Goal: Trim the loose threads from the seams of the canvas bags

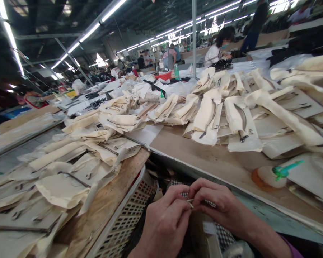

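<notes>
In the head view my left hand (165, 220) and my right hand (222, 204) meet low in the middle, over my lap. Both have their fingertips pinched together on a small, thin pale piece (190, 202). Most of that piece is hidden by the fingers, so its kind does not show. Below them lies black-and-white checked cloth (223, 234). Close to the left hand stands a white plastic basket (123, 218) with a perforated wall. The table edge runs just beyond the right hand.
Cream sheets with dark narrow strips cover the left table (61, 190) and lie along the right table's back (210, 114). A bottle with a green nozzle (274, 175) stands at right. A metal post (194, 39) rises behind. Several people work farther off.
</notes>
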`<state>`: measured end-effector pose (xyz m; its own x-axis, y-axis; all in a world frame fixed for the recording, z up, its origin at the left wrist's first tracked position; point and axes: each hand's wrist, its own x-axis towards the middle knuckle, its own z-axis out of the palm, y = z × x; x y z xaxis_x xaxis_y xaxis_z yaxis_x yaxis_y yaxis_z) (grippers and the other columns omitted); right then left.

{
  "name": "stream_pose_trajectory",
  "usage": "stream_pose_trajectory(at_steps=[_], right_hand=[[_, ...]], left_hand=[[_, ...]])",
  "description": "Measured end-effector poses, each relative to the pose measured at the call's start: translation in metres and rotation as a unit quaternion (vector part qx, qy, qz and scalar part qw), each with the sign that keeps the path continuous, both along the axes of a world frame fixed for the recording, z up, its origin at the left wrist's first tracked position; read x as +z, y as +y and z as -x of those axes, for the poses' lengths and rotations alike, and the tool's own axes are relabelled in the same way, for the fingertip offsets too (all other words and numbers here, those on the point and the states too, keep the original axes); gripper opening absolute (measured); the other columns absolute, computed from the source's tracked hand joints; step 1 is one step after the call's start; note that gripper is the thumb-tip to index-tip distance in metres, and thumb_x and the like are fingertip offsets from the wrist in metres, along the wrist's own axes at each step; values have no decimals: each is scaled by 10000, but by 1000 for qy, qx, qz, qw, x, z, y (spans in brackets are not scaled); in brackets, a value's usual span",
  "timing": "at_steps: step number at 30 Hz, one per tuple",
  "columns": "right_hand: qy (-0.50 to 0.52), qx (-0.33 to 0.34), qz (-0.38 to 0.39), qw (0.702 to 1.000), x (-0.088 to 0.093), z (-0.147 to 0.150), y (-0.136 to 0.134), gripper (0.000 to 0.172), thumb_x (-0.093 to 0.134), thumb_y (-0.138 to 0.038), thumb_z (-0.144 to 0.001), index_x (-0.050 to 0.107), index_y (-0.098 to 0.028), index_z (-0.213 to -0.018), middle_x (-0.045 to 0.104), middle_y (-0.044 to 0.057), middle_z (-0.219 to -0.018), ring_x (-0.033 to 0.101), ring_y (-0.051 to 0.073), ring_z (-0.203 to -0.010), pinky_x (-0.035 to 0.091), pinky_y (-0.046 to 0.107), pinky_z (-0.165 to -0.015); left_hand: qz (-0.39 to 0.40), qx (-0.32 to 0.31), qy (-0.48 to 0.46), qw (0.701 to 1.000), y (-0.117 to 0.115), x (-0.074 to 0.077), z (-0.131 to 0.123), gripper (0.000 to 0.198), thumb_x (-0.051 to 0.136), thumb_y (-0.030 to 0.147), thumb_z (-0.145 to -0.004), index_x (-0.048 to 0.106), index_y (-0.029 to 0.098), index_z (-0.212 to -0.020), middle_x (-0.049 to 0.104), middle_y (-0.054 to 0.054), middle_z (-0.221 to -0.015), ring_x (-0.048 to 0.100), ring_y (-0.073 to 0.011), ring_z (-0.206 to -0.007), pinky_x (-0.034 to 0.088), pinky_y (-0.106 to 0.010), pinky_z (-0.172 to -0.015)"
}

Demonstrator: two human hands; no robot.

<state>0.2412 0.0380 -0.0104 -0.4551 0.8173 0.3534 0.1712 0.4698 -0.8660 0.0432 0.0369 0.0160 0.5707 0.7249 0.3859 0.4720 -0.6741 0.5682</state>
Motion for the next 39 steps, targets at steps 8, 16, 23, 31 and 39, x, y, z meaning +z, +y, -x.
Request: stream_pose_trajectory(at_steps=[8, 16, 23, 31, 39], right_hand=[[-23, -17, -28, 999, -4, 0, -4, 165, 511, -66, -931, 535, -194, -829, 558, 28, -972, 571, 125, -872, 447, 206, -765], [-34, -19, -48, 998, -8, 1, -3, 134, 491, -94, -955, 556, -210, -962, 535, 30, -957, 552, 130, -856, 445, 212, -736], [-24, -21, -56, 998, -10, 0, -4, 103, 528, -126, -959, 592, -193, -1003, 562, 54, -981, 571, 143, -881, 468, 235, -768], [1, -21, -78, 997, -13, 0, -5, 112, 531, -92, -946, 601, -179, -945, 578, 58, -974, 586, 141, -880, 478, 236, -768], [-62, -21, -49, 997, -6, 2, -3, 110, 484, -111, -962, 517, -189, -892, 566, 44, -1005, 566, 139, -884, 464, 244, -776]], left_hand=[[45, 7, 11, 999, -1, -1, -1, 218, 484, 40, -858, 633, 198, -871, 614, -35, -1119, 645, -126, -893, 510, -218, -776], [63, 18, 51, 997, -1, -4, 2, 240, 480, 68, -869, 661, 222, -907, 608, -28, -1135, 629, -118, -821, 505, -213, -751], [78, 3, 38, 996, 1, -3, 3, 299, 468, 61, -858, 692, 236, -953, 600, -34, -1029, 615, -111, -797, 505, -188, -737], [98, -4, 31, 995, -1, -4, 4, 272, 462, 81, -880, 686, 219, -947, 592, -41, -962, 598, -118, -780, 489, -188, -696], [80, 20, 47, 995, 3, 5, 5, 106, 544, 113, -866, 609, 193, -891, 636, -20, -922, 617, -139, -819, 471, -212, -702]])
